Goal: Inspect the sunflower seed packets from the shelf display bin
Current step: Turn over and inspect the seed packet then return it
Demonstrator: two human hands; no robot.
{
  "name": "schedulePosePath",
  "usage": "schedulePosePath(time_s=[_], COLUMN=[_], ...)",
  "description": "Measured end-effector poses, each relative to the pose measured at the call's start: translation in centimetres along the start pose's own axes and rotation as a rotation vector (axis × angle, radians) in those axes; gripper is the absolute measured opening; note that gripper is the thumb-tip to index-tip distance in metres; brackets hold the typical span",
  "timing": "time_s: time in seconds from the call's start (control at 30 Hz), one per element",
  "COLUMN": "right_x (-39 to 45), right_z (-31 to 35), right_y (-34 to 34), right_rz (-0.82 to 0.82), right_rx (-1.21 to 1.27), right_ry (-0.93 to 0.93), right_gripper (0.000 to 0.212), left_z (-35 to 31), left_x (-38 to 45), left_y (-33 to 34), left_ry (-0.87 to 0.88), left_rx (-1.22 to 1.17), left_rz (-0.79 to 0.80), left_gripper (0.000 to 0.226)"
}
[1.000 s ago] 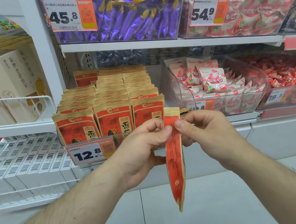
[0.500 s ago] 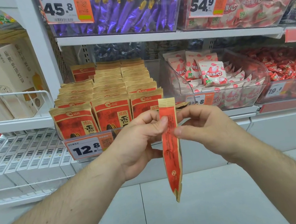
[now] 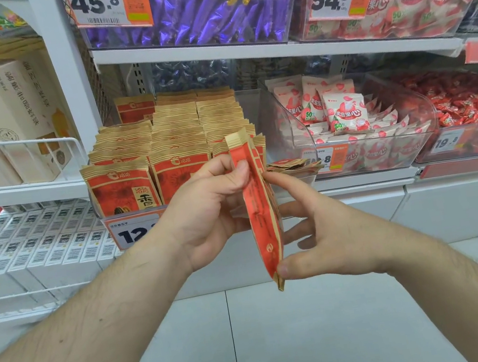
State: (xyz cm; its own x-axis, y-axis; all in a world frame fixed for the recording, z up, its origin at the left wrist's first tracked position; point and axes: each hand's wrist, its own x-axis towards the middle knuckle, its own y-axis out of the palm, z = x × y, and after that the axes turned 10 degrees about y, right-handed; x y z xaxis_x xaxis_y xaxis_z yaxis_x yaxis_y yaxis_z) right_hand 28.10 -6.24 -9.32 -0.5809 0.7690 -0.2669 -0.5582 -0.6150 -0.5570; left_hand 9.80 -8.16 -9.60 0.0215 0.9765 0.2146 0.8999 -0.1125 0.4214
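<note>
Pinching the upper part of a narrow red-and-tan paper seed packet (image 3: 259, 208), the left hand (image 3: 205, 213) had its thumb pressed on the near red face just below the top seal and its fingers curled behind. The right hand (image 3: 329, 235) was spread wide, fingers splayed and mostly straight; its thumb tip touched the packet's lower end and its index fingertip touched the right edge higher up, so the hand bracketed the packet rather than clamped it. The remaining right fingers reached toward the packet's far side; contact there could not be told.

The packet hung edge-on to the camera, held in the air in front of the shelf and tilted slightly, top toward the left. Its side showed red with fine print too small to read, a small round logo near the bottom, and tan crimped seals at both ends.

Behind it, the clear plastic display bin (image 3: 103, 215) held upright rows of matching red-and-tan seed packets (image 3: 122, 189), with a white price tag (image 3: 133, 230) reading "12" partly hidden by the left wrist. Just beside, to the right, a second clear bin (image 3: 427, 121) held white-and-pink candy pouches (image 3: 345, 112).
</note>
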Motion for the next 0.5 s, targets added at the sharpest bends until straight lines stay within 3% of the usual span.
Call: schedulePosePath(time_s=[0.5], right_x=[0.15], right_z=[-0.31], right_y=[-0.19], right_rz=[-0.002], right_rx=[0.111], right_ry=[-0.037], right_gripper=[0.114], left_z=[-0.03], left_x=[0.11], left_y=[-0.38], left_ry=[-0.012], left_rx=[-0.045], left_rz=[0.018], left_gripper=[0.031])
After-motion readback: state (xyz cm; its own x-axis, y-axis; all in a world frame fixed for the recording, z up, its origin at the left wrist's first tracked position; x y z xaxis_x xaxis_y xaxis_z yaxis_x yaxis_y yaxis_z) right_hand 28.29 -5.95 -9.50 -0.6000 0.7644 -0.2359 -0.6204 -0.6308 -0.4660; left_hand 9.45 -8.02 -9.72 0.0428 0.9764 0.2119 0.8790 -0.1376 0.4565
